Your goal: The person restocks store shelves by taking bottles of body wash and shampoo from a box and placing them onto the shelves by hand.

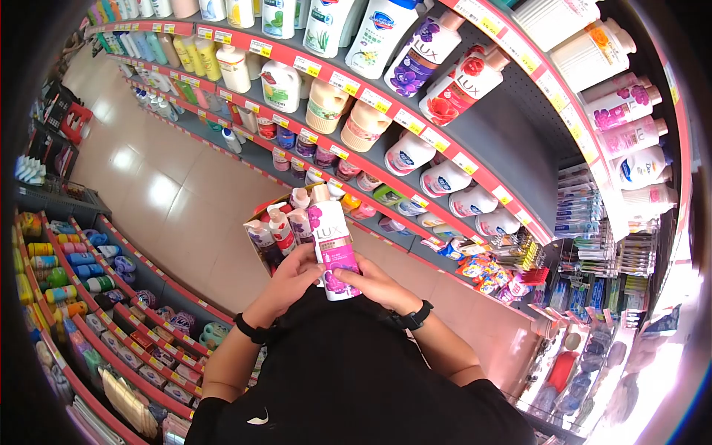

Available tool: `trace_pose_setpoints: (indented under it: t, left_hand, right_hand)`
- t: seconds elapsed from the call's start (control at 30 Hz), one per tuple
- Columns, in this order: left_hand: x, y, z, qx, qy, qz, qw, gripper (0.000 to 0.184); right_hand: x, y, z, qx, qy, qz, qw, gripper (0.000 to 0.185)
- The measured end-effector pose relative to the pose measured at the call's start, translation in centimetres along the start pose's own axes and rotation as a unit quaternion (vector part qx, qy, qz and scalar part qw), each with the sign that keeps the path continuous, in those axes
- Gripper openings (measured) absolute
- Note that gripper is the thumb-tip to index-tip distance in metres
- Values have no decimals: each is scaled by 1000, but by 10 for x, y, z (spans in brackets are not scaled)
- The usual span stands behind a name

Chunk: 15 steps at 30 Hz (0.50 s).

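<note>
Right hand (367, 282) and left hand (295, 276) both clamped on the white-and-pink LUX bottle (333, 248), held upright between my palms; box of bottles (261, 256) just beyond my left hand, shelf edge further right.

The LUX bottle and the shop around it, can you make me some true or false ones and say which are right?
1. The left hand and the right hand both touch the pink and white LUX bottle. True.

2. That bottle is the only LUX one here. False: a purple and white LUX bottle is on a shelf.

3. The sleeves are black. True.

4. The floor is covered in green carpet. False: the floor has pale, shiny tiles.

5. Both wrists are bare. False: there is a black band on the left wrist and another on the right wrist.
</note>
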State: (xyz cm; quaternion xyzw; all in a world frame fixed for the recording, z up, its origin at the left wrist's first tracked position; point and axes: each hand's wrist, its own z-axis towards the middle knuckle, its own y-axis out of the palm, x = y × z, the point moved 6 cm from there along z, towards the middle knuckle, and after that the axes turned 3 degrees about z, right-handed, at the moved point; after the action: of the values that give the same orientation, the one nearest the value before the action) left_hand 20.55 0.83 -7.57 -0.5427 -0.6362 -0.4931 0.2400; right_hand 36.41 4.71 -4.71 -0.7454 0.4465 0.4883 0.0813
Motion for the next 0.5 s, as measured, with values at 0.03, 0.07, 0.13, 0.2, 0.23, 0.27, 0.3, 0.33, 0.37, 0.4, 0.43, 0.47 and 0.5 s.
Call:
trace_pose_setpoints:
  t: [0.03, 0.07, 0.13, 0.2, 0.23, 0.27, 0.3, 0.33, 0.37, 0.4, 0.43, 0.47, 0.5]
  left_hand:
    - [0, 0, 0, -2, -1, -4, 1000, 41]
    - [1, 0, -1, 1, -1, -5, 1000, 41]
    - [1, -1, -1, -2, -5, 4, 1000, 41]
    - [6, 1, -1, -2, 0, -4, 1000, 41]
    - [8, 2, -2, -5, 5, -11, 1000, 41]
    - [7, 1, -2, -1, 6, -12, 1000, 41]
    - [6, 1, -1, -4, 5, -13, 1000, 41]
    - [5, 0, -1, -7, 4, -15, 1000, 41]
    - [6, 0, -1, -5, 5, -15, 1000, 41]
    - [6, 0, -1, -4, 4, -12, 1000, 42]
    - [6, 0, -1, -4, 3, -9, 1000, 42]
    - [4, -2, -1, -3, 4, -9, 1000, 42]
    - [2, -2, 0, -8, 7, -20, 1000, 43]
  right_hand:
    - [-1, 0, 0, 0, -2, 1, 1000, 44]
    - [-2, 1, 0, -2, -1, 0, 1000, 44]
    - [-4, 3, 0, -6, -2, 10, 1000, 45]
    - [0, 1, 1, -3, -2, 1, 1000, 45]
    - [1, -1, 2, 3, -2, -7, 1000, 45]
    - [-1, 0, 1, 0, -2, -8, 1000, 45]
    - [-2, 1, 0, -4, 6, -6, 1000, 50]
    - [-3, 2, 0, -7, 14, -4, 1000, 54]
    - [-2, 2, 1, -9, 14, -5, 1000, 54]
    - [-1, 1, 1, -4, 15, -14, 1000, 54]
    - [1, 0, 1, 1, 16, -23, 1000, 54]
    - [3, -1, 2, 0, 16, -24, 1000, 54]
    - [4, -2, 3, 2, 18, -31, 999, 54]
